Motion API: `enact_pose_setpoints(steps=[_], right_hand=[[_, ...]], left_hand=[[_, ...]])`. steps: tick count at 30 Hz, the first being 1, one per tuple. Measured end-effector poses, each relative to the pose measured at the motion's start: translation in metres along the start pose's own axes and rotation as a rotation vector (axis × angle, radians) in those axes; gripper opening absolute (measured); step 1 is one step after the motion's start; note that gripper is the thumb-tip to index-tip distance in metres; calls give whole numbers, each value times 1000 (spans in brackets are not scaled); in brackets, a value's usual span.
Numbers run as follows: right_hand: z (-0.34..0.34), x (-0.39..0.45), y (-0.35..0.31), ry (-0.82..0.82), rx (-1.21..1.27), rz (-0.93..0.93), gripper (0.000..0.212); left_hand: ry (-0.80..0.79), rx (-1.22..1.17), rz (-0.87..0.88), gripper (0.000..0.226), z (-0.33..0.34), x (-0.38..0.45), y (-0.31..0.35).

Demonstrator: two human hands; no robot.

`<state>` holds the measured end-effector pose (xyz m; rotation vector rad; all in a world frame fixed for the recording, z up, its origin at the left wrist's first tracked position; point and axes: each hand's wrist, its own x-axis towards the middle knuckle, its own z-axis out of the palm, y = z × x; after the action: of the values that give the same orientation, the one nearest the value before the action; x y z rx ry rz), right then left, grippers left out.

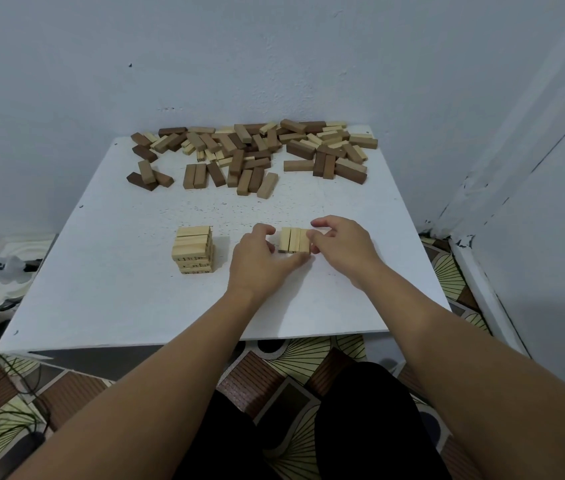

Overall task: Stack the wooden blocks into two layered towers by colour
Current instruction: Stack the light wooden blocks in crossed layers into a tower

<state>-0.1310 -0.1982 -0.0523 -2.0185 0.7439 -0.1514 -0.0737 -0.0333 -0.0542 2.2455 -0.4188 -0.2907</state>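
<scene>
Head view shows the left hand point(256, 252) and right hand point(341, 242), fingers curled, pinching a row of three pale blocks point(294, 240) right of the pale tower point(193, 249); light, stiff, smooth wood, best squeezed at its outer sides.

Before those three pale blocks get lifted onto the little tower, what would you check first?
1. Three pale blocks lying side by side, flush: ok.
2. Left hand touching the row's left side: ok.
3. Right hand holding the row's right side: ok.
4. Pale tower standing apart, layers squarely stacked: ok.
5. Top layer of the tower running crosswise to the held row: ok.
6. Grip firm enough to lift all three together: cannot tell.
</scene>
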Motion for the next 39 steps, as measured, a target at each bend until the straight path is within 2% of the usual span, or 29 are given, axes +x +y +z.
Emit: enact_pose_setpoints(steps=[3,8,16,19,25,31,39], right_hand=[[0,0,-3,-29,-13,11,28],[0,-2,0,-23,-36,-13,19],[-4,-20,4,-21,-77,-128,30],[-5,-24,9,-15,-41,-170,33],[3,-27,18,101,-139,-293,37],[4,-28,19,41,-369,-281,50],[6,-35,14,-127,-643,-337,67]], left_hand=[[35,142,-29,90,8,2,8],[41,188,-5,67,10,4,10],[-189,151,75,63,-18,25,1],[-224,140,109,61,-25,25,-1],[-150,-15,115,74,-28,7,-15],[-23,-111,81,68,-26,-10,-23],[30,-85,60,55,-20,-16,-25]])
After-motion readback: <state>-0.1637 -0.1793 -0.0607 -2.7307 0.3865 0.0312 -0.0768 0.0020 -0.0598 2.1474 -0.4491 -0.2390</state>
